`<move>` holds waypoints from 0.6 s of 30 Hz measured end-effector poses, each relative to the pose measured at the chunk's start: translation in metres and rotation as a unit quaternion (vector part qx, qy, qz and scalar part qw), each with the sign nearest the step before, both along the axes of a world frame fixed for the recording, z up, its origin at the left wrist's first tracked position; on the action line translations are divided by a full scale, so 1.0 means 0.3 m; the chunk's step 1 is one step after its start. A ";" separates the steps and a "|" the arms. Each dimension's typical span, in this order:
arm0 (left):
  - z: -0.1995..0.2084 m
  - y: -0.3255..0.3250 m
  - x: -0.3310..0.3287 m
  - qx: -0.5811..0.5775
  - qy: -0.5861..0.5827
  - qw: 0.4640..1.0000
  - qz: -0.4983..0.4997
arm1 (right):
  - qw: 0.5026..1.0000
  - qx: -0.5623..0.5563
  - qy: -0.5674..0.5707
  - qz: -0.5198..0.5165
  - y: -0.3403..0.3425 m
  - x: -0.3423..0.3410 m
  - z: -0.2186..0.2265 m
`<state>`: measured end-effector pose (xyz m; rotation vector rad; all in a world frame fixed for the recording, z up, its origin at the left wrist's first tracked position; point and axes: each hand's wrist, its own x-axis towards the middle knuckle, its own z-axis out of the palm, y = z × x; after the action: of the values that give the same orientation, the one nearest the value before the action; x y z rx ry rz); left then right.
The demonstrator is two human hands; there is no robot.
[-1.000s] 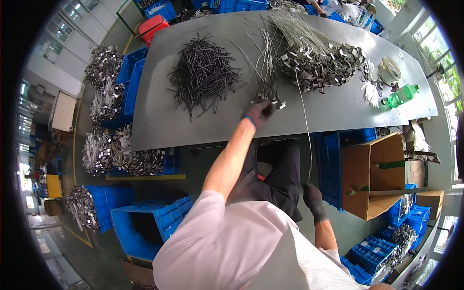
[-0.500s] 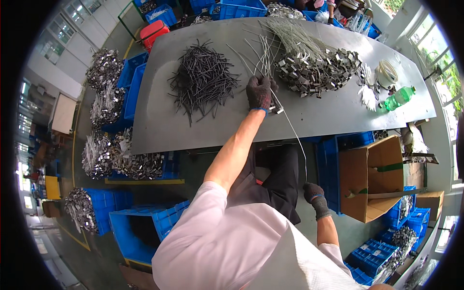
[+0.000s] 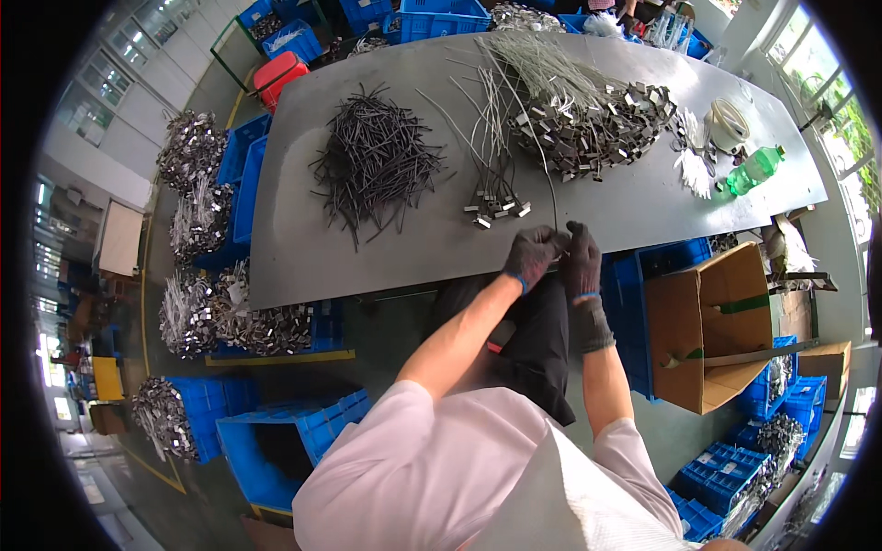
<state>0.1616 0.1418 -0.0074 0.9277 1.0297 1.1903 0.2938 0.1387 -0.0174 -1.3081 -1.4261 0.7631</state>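
Note:
My left hand (image 3: 535,257) and my right hand (image 3: 581,263), both in dark knitted gloves, meet at the table's near edge with fingertips pinched together. A long thin wire (image 3: 544,163) runs from the far side of the table down to them; its near end is hidden in the fingers. Left of the wire lies a small group of wires with silvery metal end pieces (image 3: 496,209). Farther left is a heap of short black tube-like strips (image 3: 378,161). Beyond my hands is a large pile of pale wires with metal end pieces (image 3: 593,133).
On the grey table (image 3: 303,234), a green bottle (image 3: 757,171), a white tub (image 3: 729,125) and white strips (image 3: 696,170) lie at right. An open cardboard box (image 3: 675,321) stands below. Blue crates (image 3: 266,441) flank me; a person's hand (image 3: 627,23) shows at the far side.
My left hand has left the small wire group and moved right and nearer. My right hand has risen from below the table edge to meet it, and the wire has shifted with it.

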 end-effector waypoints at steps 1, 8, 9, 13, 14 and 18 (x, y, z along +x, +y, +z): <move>-0.019 -0.011 -0.009 0.033 0.029 0.999 0.010 | 0.999 0.031 -0.034 -0.020 0.038 -0.037 -0.019; -0.110 0.262 -0.181 0.000 0.026 0.999 0.025 | 0.983 -0.158 0.077 0.045 0.214 -0.179 0.047; -0.110 0.292 -0.224 -0.004 0.049 0.999 0.005 | 0.997 -0.074 0.014 0.030 0.236 -0.192 0.069; -0.089 0.309 -0.479 0.019 0.361 0.928 0.088 | 0.957 -0.010 -0.204 -0.206 0.387 -0.058 0.056; -0.101 0.254 -0.565 0.052 0.471 0.869 0.141 | 0.958 -0.011 -0.204 -0.202 0.436 -0.008 0.006; -0.182 0.128 -0.813 -0.191 0.694 0.675 0.160 | 0.936 -0.074 -0.258 -0.227 0.683 0.185 -0.252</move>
<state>-0.0822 0.1803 -0.0620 1.3071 2.6314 0.2427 0.3494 0.3436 -0.0931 -1.9678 -1.3909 0.2214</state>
